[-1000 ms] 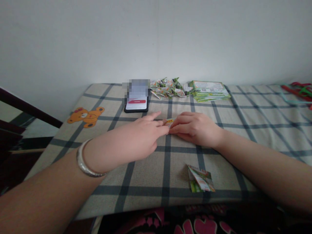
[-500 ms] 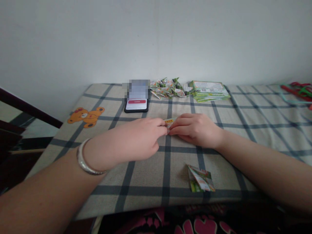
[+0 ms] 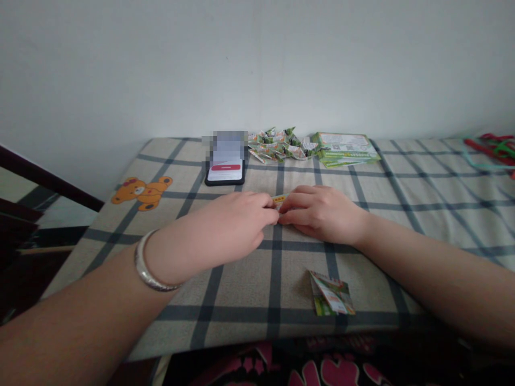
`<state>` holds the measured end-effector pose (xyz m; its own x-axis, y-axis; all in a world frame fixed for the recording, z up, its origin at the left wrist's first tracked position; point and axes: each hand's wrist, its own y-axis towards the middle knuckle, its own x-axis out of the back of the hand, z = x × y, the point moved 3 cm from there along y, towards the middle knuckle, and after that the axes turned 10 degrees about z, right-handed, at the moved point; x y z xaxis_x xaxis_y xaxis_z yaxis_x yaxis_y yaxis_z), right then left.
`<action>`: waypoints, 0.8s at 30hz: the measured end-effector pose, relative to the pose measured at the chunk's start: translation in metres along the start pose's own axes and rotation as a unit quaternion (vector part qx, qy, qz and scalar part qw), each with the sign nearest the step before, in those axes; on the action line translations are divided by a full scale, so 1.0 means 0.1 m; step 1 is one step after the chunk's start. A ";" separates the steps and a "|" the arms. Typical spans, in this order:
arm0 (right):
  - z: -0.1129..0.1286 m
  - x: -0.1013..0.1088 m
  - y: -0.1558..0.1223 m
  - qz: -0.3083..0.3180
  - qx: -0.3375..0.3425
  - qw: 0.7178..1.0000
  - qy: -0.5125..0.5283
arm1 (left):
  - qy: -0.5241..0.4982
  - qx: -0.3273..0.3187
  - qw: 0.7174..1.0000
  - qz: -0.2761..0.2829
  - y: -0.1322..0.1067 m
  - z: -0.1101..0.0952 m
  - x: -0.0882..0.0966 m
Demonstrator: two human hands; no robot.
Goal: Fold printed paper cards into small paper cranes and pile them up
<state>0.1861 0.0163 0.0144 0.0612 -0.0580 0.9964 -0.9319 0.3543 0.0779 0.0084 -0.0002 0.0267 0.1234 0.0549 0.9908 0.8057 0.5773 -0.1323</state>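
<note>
A small printed paper point(image 3: 278, 201) lies near the middle of the checked tablecloth point(image 3: 245, 289), caught between the two hands, with only a yellow-edged strip showing. The left hand point(image 3: 241, 222), a silver bangle point(image 3: 151, 276) on its wrist, has its fingers bunched narrowly at the paper's left side; the right hand point(image 3: 322, 214) lies over its right side with fingers close together. The fingers block most of the paper, so I cannot tell whether either hand pinches it or merely presses it down.

On the near side, below the right hand and apart from it, sits a folded paper piece point(image 3: 333, 295). Beyond the hands, toward the wall point(image 3: 257, 69), a phone point(image 3: 226, 174) lies with its screen lit. Just right of it comes a pile of folded papers point(image 3: 281, 147), and right of that a stack of green-edged leaflets point(image 3: 346, 145). A flat orange bear figure point(image 3: 142, 193) is at the left, beyond the left forearm. Blurred red and green items point(image 3: 497, 150) lie at the far right.
</note>
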 end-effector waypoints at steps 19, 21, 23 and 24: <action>-0.06 0.18 -0.09 0.053 -0.061 0.997 0.012 | 0.010 0.004 1.000 -0.005 0.02 -0.02 0.02; -0.08 0.20 -0.10 0.061 -0.067 0.996 0.014 | 0.002 0.010 1.000 0.003 0.02 -0.01 0.02; -0.10 0.20 -0.13 0.071 -0.075 0.995 0.013 | -0.003 0.011 1.000 0.008 0.02 -0.01 0.02; -0.12 0.20 -0.14 0.074 -0.080 0.994 0.014 | -0.005 0.012 1.000 0.009 0.02 -0.01 0.02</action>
<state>0.2045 0.0212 0.0338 -0.0611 0.0304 0.9977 -0.8627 0.5012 -0.0681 0.0106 0.0004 0.0280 0.1324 0.0738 0.9884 0.7886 0.5963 -0.1502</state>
